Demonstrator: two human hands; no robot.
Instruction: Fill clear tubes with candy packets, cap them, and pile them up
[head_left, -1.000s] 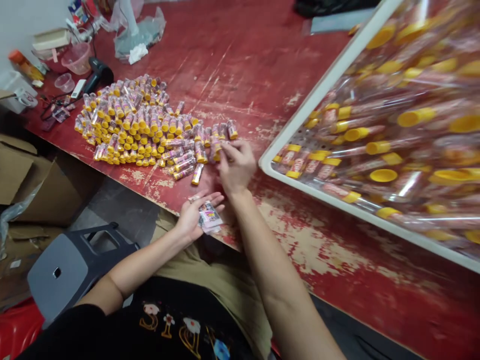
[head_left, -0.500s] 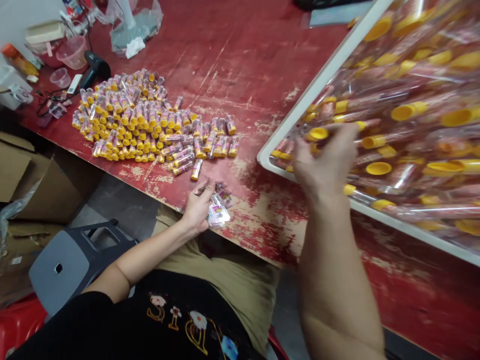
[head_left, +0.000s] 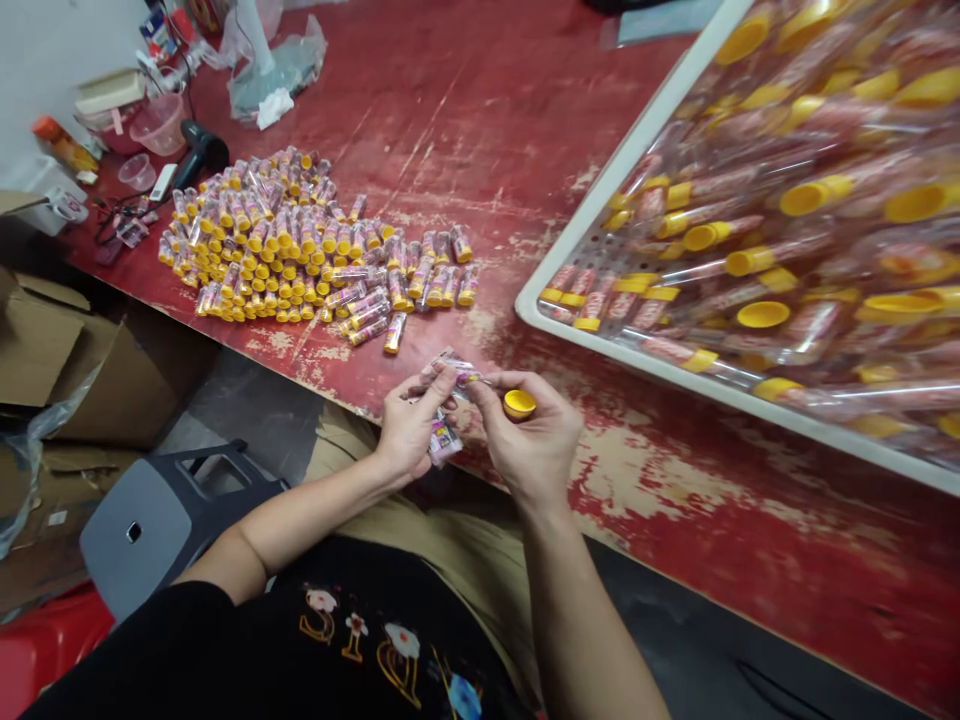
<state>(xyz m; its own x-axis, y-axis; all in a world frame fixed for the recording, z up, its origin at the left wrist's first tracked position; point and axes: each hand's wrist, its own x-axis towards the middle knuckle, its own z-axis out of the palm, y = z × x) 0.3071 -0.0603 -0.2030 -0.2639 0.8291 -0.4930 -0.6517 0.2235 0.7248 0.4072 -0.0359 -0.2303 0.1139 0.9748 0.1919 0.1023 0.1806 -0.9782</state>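
- Far left of your left hand, a gray stool [head_left: 131, 545] stands low by the table.
- Up and left of your left hand, a black hair dryer [head_left: 202, 150] lies on the red table [head_left: 465, 120].
- Nearer that hand is a big pile of little tubes [head_left: 285, 240] with yellow ends. Their pink labels are too small to read.
- Below your hands, your black shirt [head_left: 262, 660] has gold letters. Two look like S and I; flowers partly cover the next one.
- Your left hand [head_left: 409, 420] is closed on some clear plastic sleeves [head_left: 445, 442] with colorful print, too tiny to read.
- Your right hand [head_left: 532, 440] is curled tight around a yellow cap [head_left: 519, 404], its thumb and finger by the sleeves.
- Right of your right hand, a white tray [head_left: 534, 310] holds more tubes; their red words are blurry.
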